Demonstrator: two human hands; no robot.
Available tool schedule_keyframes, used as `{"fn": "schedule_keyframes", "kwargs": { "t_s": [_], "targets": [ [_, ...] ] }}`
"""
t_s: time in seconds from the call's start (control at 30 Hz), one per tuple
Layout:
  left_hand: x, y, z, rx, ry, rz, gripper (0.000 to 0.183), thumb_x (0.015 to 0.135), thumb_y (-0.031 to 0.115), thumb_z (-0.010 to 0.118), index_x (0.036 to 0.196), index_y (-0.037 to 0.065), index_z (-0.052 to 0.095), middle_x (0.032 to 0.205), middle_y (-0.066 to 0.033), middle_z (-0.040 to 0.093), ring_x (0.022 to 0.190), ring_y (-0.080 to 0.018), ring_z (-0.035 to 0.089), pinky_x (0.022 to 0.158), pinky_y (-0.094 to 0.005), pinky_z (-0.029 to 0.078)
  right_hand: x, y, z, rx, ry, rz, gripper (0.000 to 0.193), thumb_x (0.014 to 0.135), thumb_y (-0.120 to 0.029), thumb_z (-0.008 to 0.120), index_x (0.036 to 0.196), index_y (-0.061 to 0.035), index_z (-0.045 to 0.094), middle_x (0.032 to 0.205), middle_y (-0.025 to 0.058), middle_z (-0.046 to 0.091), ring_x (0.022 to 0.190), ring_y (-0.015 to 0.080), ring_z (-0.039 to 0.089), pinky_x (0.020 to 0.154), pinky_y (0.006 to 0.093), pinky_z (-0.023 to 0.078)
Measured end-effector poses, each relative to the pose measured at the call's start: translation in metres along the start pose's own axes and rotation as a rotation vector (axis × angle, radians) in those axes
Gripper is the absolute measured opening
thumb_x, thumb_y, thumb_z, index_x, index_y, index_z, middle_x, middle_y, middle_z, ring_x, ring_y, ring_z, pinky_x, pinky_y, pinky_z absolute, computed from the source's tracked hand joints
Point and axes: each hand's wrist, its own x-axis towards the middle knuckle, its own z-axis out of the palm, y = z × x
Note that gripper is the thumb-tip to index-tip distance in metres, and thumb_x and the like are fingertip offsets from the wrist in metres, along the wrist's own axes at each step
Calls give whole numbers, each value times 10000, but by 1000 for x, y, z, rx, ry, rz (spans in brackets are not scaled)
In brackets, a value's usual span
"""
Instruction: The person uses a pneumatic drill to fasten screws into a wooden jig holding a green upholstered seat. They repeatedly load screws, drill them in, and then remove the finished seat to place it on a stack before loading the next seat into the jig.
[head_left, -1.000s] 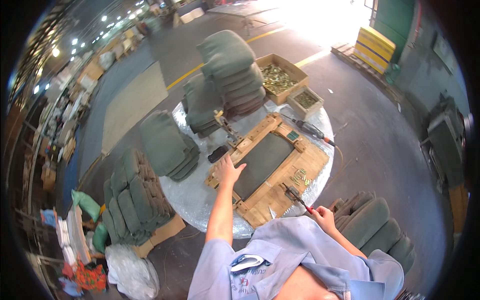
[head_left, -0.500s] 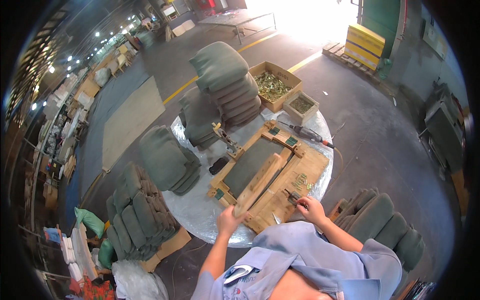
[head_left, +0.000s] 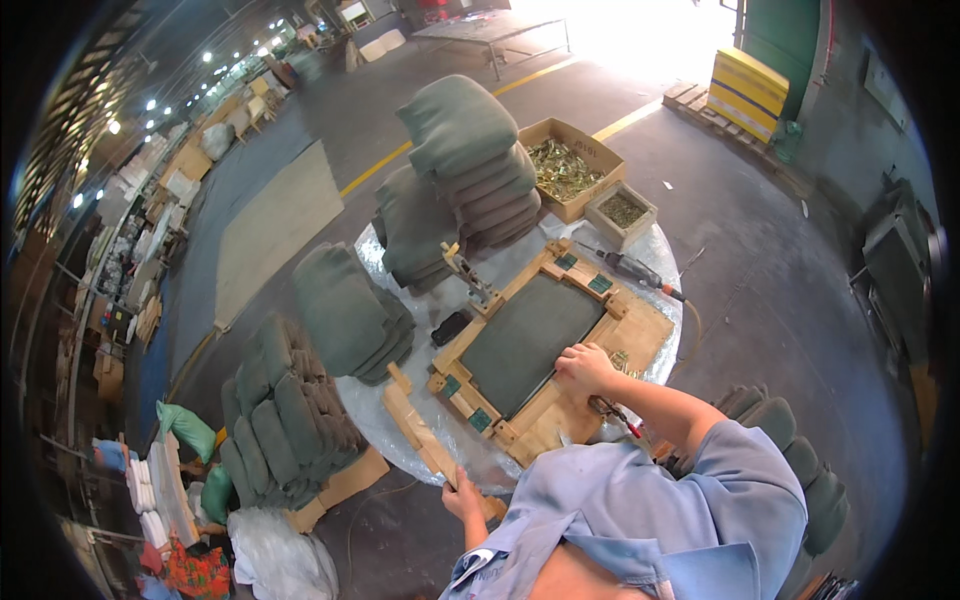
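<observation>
My left hand (head_left: 464, 497) is closed around the lower end of a wooden bar (head_left: 417, 424), which lies out over the left edge of the round table. A padded grey-green panel (head_left: 530, 330) rests inside a wooden jig frame (head_left: 474, 340). My right hand (head_left: 585, 368) has its fingers curled at the panel's near right edge; the fingertips are partly hidden. Below that wrist is a red-handled toggle clamp (head_left: 614, 414). Another toggle clamp (head_left: 470, 278) stands upright on the jig's left side.
Plastic wrap covers the round table (head_left: 372, 405). A power screwdriver (head_left: 640, 270), a carton of brass-coloured hardware (head_left: 597, 157) and a box of small fasteners (head_left: 650, 212) sit farther back. Stacked grey-green cushions (head_left: 470, 150) stand at the far left, with cushion piles (head_left: 285, 420) beside the table.
The wooden bar has come off the jig and swung left with my left hand. My right hand has left the near clamp and moved up to the panel's edge. The view has shifted slightly.
</observation>
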Motion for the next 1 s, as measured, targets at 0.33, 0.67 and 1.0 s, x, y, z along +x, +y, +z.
{"fn": "schedule_keyframes", "kwargs": {
  "t_s": [0.33,0.67,1.0],
  "targets": [
    [57,-25,15,849,-158,70,825,1019,714,443,1161,-43,740,1075,-282,754,969,-437,728,878,-542,568,-8,-24,22,524,219,492,516,859,-325,816,1285,-80,656,1154,133,685,1147,303,644,995,429,523],
    [44,16,11,1004,-179,252,689,979,598,611,1253,-34,644,1246,-276,639,1203,-464,618,981,-559,522,67,-53,38,1544,346,1591,990,862,-406,849,1591,-24,300,1609,194,421,1474,316,435,1158,511,410],
    [-20,13,32,570,-24,446,721,935,383,754,1432,-72,495,1421,-295,537,1349,-477,480,1161,-543,373,71,-35,44,1613,417,1582,618,907,-264,825,1367,59,569,1391,191,636,1272,302,603,1039,475,488]
  ]
}}
